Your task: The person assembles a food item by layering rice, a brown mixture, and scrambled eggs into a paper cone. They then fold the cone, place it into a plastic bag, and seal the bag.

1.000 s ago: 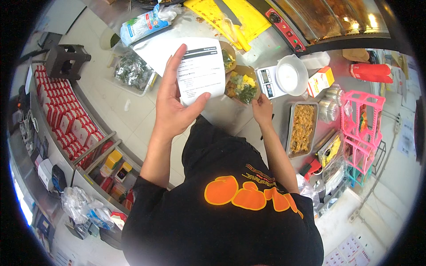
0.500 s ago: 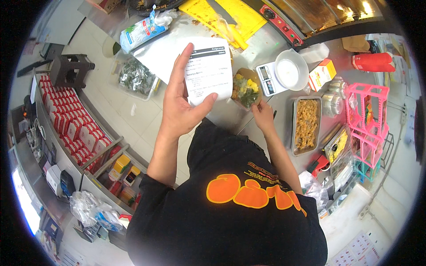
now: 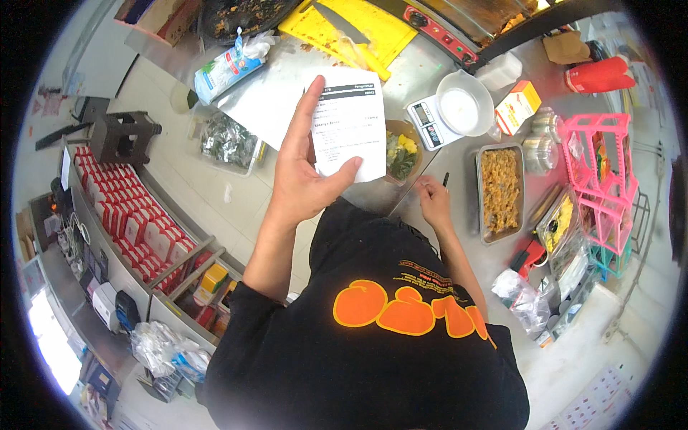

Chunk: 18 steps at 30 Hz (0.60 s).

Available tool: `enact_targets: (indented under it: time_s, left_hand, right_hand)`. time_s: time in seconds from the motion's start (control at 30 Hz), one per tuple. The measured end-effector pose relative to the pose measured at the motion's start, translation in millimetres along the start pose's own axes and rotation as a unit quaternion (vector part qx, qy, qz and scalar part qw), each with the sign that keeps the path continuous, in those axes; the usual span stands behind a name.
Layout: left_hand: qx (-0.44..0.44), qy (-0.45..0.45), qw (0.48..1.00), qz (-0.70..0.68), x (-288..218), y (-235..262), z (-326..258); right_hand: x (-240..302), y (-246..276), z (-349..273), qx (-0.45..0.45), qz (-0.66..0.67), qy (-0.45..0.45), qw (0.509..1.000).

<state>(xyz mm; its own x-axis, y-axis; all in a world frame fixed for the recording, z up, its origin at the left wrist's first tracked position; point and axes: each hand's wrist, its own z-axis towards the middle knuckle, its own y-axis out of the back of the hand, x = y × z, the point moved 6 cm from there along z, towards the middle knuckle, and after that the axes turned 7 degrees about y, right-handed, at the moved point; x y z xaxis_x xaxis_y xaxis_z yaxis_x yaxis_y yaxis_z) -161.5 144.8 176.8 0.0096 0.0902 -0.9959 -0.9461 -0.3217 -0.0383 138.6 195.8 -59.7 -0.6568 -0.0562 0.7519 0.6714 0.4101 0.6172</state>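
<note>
My left hand (image 3: pixel 301 175) pinches a printed white paper slip (image 3: pixel 349 129) upright between thumb and fingers. Beyond the slip, partly hidden by it, sits an open takeaway food container (image 3: pixel 403 152) with yellow pieces and green leaves. My right hand (image 3: pixel 434 203) is just right of that container, apart from it, with its fingers curled. A black pen (image 3: pixel 446 179) shows at the far side of this hand; whether the fingers hold it cannot be made out.
Right of my right hand stands a metal tray of brown food (image 3: pixel 500 192). A digital scale (image 3: pixel 427 127) bears a white bowl (image 3: pixel 464 107). Farther off, a knife (image 3: pixel 340 24) lies on a yellow cutting board (image 3: pixel 390 36). Pink racks (image 3: pixel 598 172) stand at right, red-white boxes (image 3: pixel 132 218) at left.
My right hand has drawn back from the food container toward me, with its fingers off the rim. My left hand and the slip have shifted slightly right and nearer me.
</note>
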Motion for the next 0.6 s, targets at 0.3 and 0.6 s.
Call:
enact_targets:
  time_s: [0.3,0.6]
  left_hand:
    - [0.013,0.096,0.995,-0.019,25,-53,16]
    - [0.309,-0.064,0.936,0.155,-2,-311,24]
  right_hand:
    - [263,145,36,-0.270,0.080,0.461,0.842]
    - [418,202,45,-0.078,-0.182,0.612,0.766]
